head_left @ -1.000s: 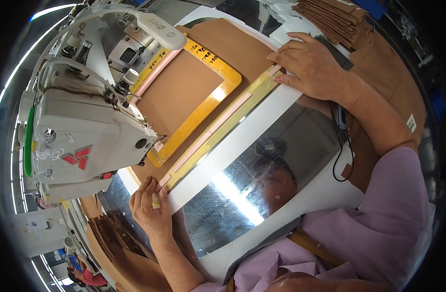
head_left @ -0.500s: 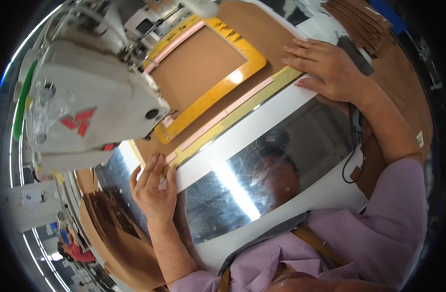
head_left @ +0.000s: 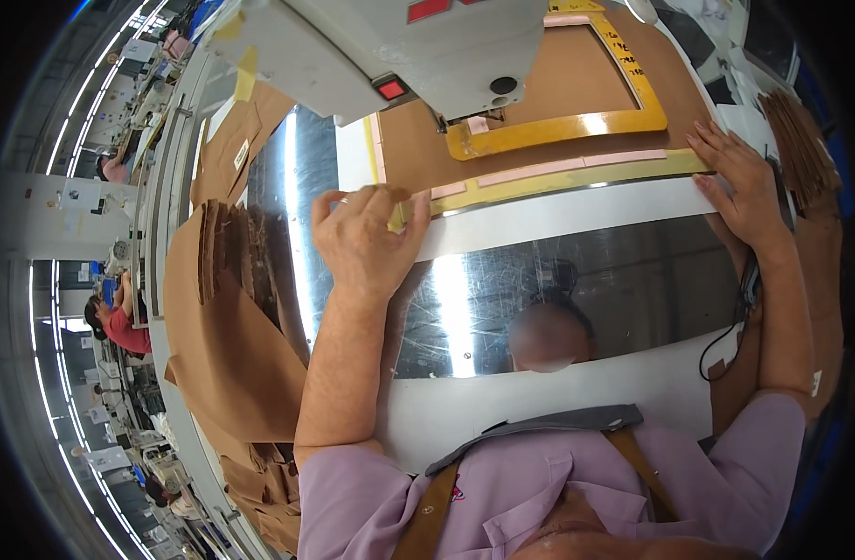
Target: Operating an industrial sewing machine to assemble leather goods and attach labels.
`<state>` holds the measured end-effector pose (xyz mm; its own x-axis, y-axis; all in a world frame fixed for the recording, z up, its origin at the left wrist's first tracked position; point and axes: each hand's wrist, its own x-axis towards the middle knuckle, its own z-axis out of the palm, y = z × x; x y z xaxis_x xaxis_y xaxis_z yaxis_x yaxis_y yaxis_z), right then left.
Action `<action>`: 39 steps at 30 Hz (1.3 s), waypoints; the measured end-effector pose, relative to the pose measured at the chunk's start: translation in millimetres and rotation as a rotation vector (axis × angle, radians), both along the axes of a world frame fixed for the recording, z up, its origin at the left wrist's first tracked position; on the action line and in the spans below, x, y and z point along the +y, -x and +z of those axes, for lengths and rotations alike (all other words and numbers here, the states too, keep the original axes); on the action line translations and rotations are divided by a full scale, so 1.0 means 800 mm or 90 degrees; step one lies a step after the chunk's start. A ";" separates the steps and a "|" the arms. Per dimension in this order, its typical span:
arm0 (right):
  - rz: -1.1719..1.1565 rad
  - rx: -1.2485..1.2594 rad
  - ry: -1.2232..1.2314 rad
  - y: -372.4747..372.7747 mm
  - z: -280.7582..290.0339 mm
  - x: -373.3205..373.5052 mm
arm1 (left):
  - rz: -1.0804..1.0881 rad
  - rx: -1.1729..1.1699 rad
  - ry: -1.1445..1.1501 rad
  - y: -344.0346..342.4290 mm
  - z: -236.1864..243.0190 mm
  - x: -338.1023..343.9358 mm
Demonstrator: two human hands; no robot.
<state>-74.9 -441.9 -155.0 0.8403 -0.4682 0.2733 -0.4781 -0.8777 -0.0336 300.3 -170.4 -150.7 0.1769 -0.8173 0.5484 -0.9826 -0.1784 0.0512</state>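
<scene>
A brown sheet (head_left: 427, 145) lies on the work surface, partly under a yellow frame (head_left: 558, 140) and the grey head of a sewing machine (head_left: 483, 56). Along its near edge runs a yellow strip with pink pads (head_left: 539, 182), bordered by a white band (head_left: 576, 213). At the strip's left end is my left hand (head_left: 367, 243), fingers bent and thumb apart, with nothing visible in its grip. My right hand (head_left: 743, 191) rests at the strip's right end, fingers stretched out and thumb spread over the white band. Its fingertips touch the strip's end.
A shiny metal plate (head_left: 576, 289) lies between my forearms. Brown sheets (head_left: 227, 350) are piled at the left, and more brown pieces (head_left: 800, 140) are stacked at the far right. A dark cable (head_left: 726, 341) loops beside my right forearm. Other people sit at work far left.
The view has turned, so the machine head stands higher and farther right. My left fingers, flatter before, are now bent and raised at the strip's left end. My right hand stays at the right end.
</scene>
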 end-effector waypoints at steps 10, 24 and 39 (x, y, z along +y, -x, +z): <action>0.001 -0.020 0.007 0.001 -0.001 0.005 | -0.063 0.337 0.050 -0.045 -0.015 0.001; 0.029 -0.116 0.057 0.015 -0.009 -0.011 | -0.051 0.130 -0.127 0.010 -0.021 0.037; 0.018 -0.207 0.050 0.007 -0.012 -0.007 | -0.056 0.145 -0.006 0.013 -0.019 0.033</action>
<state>-80.5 -447.3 -164.2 0.7158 -0.4129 0.5632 -0.4286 -0.8965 -0.1125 289.5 -144.0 -165.8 0.2238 -0.8400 0.4943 -0.9575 -0.0949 0.2722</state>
